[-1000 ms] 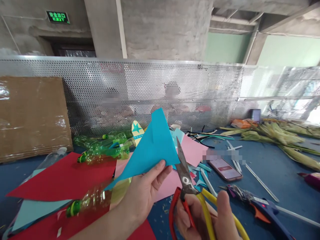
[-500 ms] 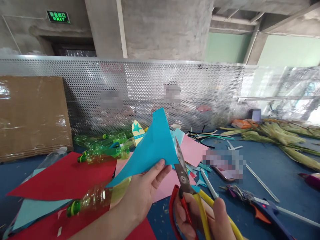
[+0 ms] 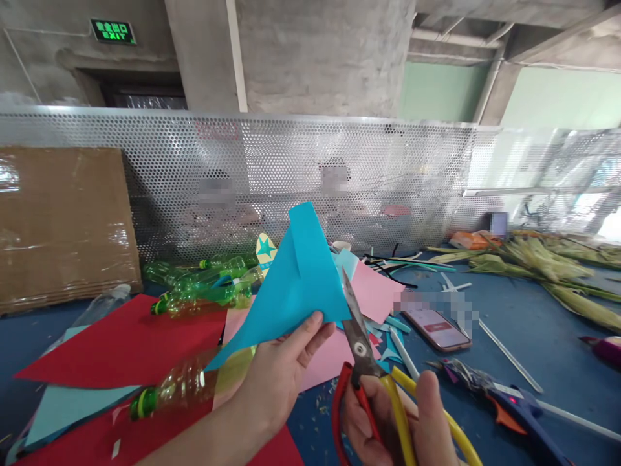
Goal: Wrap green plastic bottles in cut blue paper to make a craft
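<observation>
A bright blue paper sheet (image 3: 291, 278) with a folded strip stands up in my left hand (image 3: 286, 362), its lower edge pinched between thumb and fingers. My right hand (image 3: 388, 421) is wrapped round the scissors (image 3: 359, 349), which have one red and one yellow handle. The scissor blades point up beside the right edge of the blue sheet and look closed or nearly so. Pink paper (image 3: 373, 291) and small blue scraps lie behind the blades.
Red sheets (image 3: 130, 343) and green plastic bottles (image 3: 208, 298) lie at left. To the right are a phone (image 3: 439, 327), a glue gun (image 3: 509, 401), white sticks and corn husks (image 3: 548, 259). A perforated metal screen (image 3: 291, 155) stands behind, with people visible through it.
The top of the blue sheet has tilted slightly left, and its folded strip shows more. The scissors have shifted a little right. The phone screen has lit up.
</observation>
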`<state>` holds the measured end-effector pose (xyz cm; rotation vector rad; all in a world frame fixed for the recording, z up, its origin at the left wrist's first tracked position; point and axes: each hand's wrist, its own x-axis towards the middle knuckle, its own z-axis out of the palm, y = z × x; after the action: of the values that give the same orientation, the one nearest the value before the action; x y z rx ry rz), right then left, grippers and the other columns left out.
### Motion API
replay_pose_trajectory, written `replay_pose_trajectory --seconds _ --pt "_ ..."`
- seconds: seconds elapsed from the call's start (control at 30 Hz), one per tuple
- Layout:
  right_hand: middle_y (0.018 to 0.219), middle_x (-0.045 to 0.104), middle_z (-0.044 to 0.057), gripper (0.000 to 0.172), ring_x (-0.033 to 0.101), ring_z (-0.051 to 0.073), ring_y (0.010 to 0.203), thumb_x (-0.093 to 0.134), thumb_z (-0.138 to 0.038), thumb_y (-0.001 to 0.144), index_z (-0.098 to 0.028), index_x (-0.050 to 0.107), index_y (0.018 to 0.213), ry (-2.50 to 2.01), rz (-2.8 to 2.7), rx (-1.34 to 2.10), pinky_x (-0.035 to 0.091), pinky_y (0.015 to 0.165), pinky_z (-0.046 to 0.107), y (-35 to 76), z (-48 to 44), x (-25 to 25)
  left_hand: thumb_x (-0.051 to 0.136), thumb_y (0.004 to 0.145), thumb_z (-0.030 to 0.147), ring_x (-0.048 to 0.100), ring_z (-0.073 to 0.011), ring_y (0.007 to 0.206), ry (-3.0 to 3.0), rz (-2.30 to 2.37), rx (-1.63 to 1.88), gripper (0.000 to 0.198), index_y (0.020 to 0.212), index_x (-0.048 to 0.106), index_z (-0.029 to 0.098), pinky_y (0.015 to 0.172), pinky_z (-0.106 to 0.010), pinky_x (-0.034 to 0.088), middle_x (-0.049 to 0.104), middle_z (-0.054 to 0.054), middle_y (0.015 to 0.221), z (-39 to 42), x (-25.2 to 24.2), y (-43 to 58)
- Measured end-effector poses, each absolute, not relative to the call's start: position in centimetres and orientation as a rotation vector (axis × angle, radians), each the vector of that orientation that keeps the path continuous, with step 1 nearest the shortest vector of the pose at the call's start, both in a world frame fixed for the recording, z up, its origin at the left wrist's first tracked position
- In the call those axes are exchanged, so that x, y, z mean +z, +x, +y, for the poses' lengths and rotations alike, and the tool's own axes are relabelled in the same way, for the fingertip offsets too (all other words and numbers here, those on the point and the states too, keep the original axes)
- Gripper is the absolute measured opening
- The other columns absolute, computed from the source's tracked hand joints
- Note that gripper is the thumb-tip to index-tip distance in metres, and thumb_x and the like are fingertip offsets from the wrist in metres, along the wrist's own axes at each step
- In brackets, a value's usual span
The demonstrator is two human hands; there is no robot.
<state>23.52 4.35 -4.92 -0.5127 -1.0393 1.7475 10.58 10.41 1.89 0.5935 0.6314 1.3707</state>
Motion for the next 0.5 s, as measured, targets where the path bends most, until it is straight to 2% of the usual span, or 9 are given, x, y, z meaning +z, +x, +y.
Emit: replay_pose_trajectory --seconds 0.17,0.37,0.5 --pt "0.049 0.035 -0.007 0.082 0.023 0.007 0.042 0.022 -0.095 0.067 -0.018 0.048 0.068 -0.527 -1.072 1.730 0.016 0.040 0.020 23.38 4.35 -4.42 0.092 0.048 0.012 0.071 -0.0166 0.069 0.627 0.628 1.381 0.023 0.064 0.076 0.012 0.069 -0.027 0.065 0.075 -0.006 0.071 10.38 1.88 10.64" --pt "0.047 0.034 -0.006 0.078 0.027 0.008 0.041 0.029 -0.096 0.064 -0.021 0.049 0.062 -0.630 -1.069 1.705 0.022 0.040 0.021 23.83 4.45 -4.37 0.092 0.047 0.015 0.070 -0.0160 0.066 0.624 0.643 1.377 0.023 0.063 0.075 0.012 0.070 -0.026 0.065 0.073 -0.004 0.063 10.39 1.74 10.81" --pt "0.044 0.033 -0.007 0.073 0.026 0.009 0.039 0.036 -0.092 0.068 -0.021 0.051 0.061 -0.644 -1.069 1.699 0.023 0.038 0.021 23.97 4.46 -4.48 0.093 0.047 0.016 0.071 -0.0166 0.068 0.634 0.664 1.377 0.025 0.064 0.076 0.011 0.071 -0.026 0.065 0.073 -0.005 0.066 10.32 1.74 10.67"
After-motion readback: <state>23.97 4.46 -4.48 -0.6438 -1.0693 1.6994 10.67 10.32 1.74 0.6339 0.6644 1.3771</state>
